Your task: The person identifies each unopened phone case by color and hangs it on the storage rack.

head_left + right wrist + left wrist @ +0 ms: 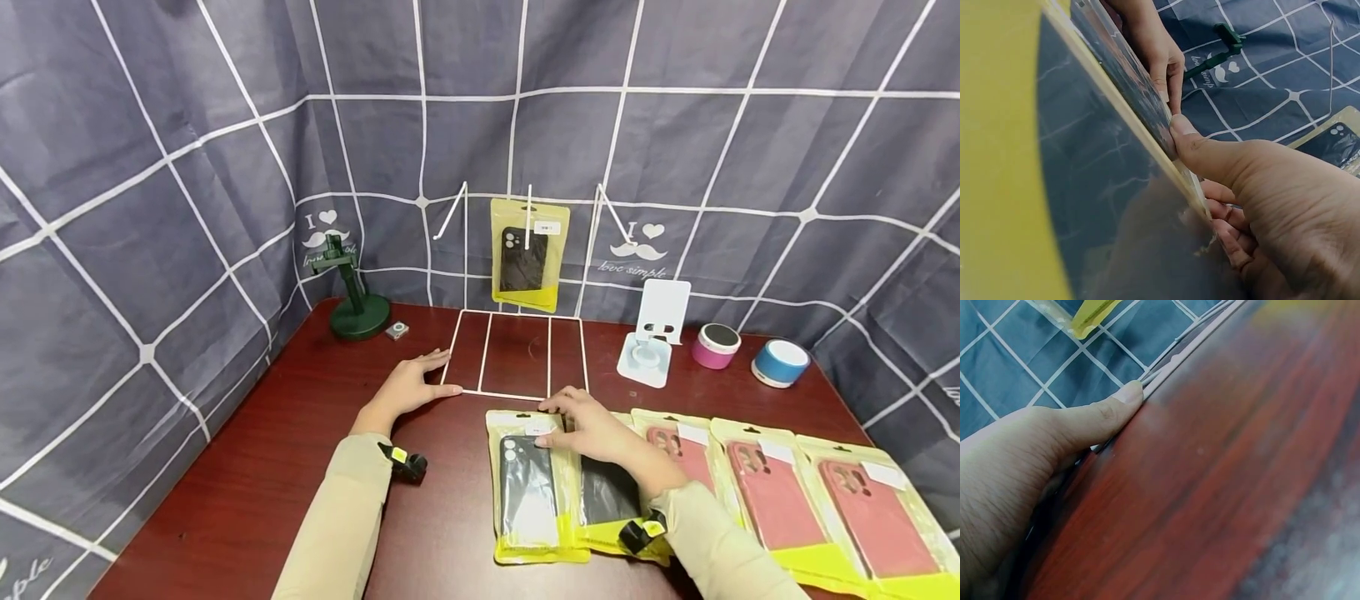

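Note:
My right hand (592, 429) pinches the upper right edge of a packaged black phone case (528, 492), its thumb on the front and its other fingers curled at the edge in the right wrist view. This clear pouch with a yellow bottom lies leftmost in a row on the table. A second black phone case pouch (609, 492) lies partly under the right hand and wrist. My left hand (408, 387) rests at the left side of a white wire display rack (513, 396), fingers extended and thumb (1110, 415) at its front corner. One black phone case pouch (522, 262) hangs on the rack's middle hook.
Several pink phone case pouches (780, 500) lie overlapping at the right. Behind them stand a white phone stand (663, 308), a pink round speaker (715, 350) and a blue one (780, 367). A green stand (360, 317) and a small square gadget (397, 330) are at the back left.

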A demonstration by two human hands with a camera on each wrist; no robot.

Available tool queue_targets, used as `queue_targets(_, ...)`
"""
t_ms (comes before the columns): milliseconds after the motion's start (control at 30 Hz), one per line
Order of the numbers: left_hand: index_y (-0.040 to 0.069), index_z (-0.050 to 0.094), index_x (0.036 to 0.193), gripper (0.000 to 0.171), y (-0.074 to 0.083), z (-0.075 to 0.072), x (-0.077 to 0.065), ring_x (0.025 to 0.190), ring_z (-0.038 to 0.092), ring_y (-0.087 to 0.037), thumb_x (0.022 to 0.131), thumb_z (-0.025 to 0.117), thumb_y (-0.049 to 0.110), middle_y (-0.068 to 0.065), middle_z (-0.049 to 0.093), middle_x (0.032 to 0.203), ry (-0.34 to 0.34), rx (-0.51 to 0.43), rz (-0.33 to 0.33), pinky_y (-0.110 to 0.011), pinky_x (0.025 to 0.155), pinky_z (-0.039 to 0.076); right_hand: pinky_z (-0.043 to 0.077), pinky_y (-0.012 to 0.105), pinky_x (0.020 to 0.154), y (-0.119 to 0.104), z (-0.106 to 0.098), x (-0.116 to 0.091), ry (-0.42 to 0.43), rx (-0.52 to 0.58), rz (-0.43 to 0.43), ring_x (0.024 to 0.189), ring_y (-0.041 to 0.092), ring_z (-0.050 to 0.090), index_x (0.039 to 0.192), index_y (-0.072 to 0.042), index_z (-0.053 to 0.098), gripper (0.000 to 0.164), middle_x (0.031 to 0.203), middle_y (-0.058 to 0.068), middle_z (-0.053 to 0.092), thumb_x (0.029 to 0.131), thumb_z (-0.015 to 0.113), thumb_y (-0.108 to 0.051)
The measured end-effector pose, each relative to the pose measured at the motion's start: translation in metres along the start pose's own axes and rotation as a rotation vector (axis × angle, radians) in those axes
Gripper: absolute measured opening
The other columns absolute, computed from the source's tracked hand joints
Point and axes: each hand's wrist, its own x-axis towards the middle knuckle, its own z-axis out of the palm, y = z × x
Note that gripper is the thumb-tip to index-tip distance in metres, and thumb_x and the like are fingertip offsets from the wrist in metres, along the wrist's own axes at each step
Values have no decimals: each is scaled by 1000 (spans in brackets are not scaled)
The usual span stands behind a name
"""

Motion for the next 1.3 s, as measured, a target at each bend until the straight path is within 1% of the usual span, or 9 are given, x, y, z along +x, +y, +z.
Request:
queue_targets(100, 21, 47, 152, 91, 0, -2, 1, 147, 35, -24, 79, 71, 71, -4, 41, 157, 4, 1, 1, -49, 115, 33, 44, 32, 74, 0, 0, 2, 14, -11, -34, 87, 16, 48, 119, -13, 67, 43, 98, -1, 54, 88, 78, -41)
queue_targets(300, 19, 48, 151, 89, 1, -7, 0, 146, 35, -26, 80, 73, 67, -6, 42, 156, 11, -6, 15, -51, 115, 34, 37, 32, 73, 3, 3, 5, 57, -63, -132, 85, 15, 41, 99, -16, 66, 9, 91, -6, 51, 95, 72, -22)
queue_targets(467, 19, 49, 151, 91, 1, -7, 1, 146, 35, -27, 79, 72, 70, -7, 42, 156, 16, -12, 16, -52, 115, 33, 37, 31, 71, 5, 3, 5, 99, -59, -146, 81, 14, 41, 93, -18, 63, 9, 83, -9, 50, 94, 72, -16)
queue_targets(633, 19, 48, 151, 93, -1, -4, 1, 146, 35, -28, 78, 69, 73, -7, 42, 157, 8, -8, 19, -52, 114, 34, 39, 28, 63, 4, 3, 3, 142, 69, -51, 70, 10, 44, 93, -20, 68, 6, 74, -10, 48, 94, 73, -19)
queue_targets(867, 21, 48, 151, 94, -1, -2, -1, 146, 35, -27, 77, 69, 75, -5, 42, 157, 5, -15, 5, -52, 114, 34, 40, 25, 50, 1, 2, 2, 231, 275, 82, 54, 9, 47, 95, -26, 73, 7, 62, -5, 56, 92, 76, -32)
queue_targets(1000, 21, 48, 151, 93, 0, 0, 0, 146, 36, -27, 78, 68, 75, -5, 42, 157, 4, -8, 5, -53, 114, 34, 46, 27, 52, -3, -2, 1, 262, 437, 152, 57, 12, 56, 96, -19, 74, 15, 70, 1, 65, 90, 77, -33)
queue_targets(1133, 22, 48, 152, 92, 0, 0, 0, 146, 35, -26, 78, 69, 74, -4, 42, 157, -1, 6, 2, -51, 115, 33, 53, 30, 61, -12, -7, 0, 305, 612, 190, 68, 14, 61, 101, -7, 73, 23, 81, 4, 70, 91, 77, -27)
queue_targets(1200, 22, 47, 152, 92, 0, 0, 0, 147, 34, -26, 79, 69, 73, -3, 41, 157, -4, 11, 1, -51, 115, 33, 52, 29, 64, -18, -10, 1, 337, 667, 198, 70, 12, 60, 102, -4, 73, 25, 80, 3, 69, 91, 78, -25)
queue_targets(1300, 23, 47, 152, 91, 1, 0, -1, 147, 34, -26, 79, 70, 72, -2, 41, 158, -2, 6, -10, -52, 115, 32, 45, 27, 59, -27, -15, 3, 399, 709, 195, 66, 9, 51, 95, -3, 72, 22, 70, -2, 59, 89, 79, -23)
